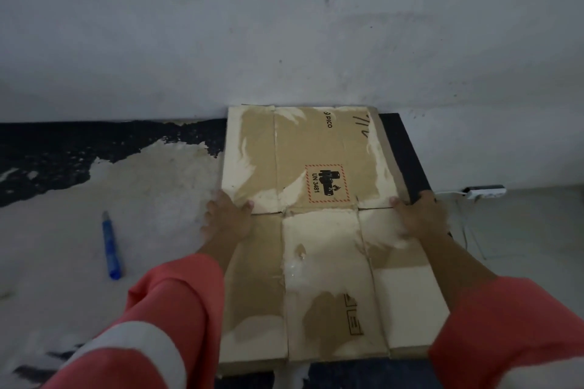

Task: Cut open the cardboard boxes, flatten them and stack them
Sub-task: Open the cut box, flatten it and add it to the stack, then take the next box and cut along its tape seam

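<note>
Box (pixel 328 142) (PICO, UN 3481) seemingly gripped by left hand (pixel 226 221), right hand (pixel 420 218).

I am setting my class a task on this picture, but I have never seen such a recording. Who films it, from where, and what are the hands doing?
No machine: a person wears one camera on the head, looking down at their own arms in pink sleeves. The left hand and right hand hold the side edges of a flattened cardboard box lying by the wall. A blue tool, likely the cutter, lies on the floor to its left, untouched.
</note>
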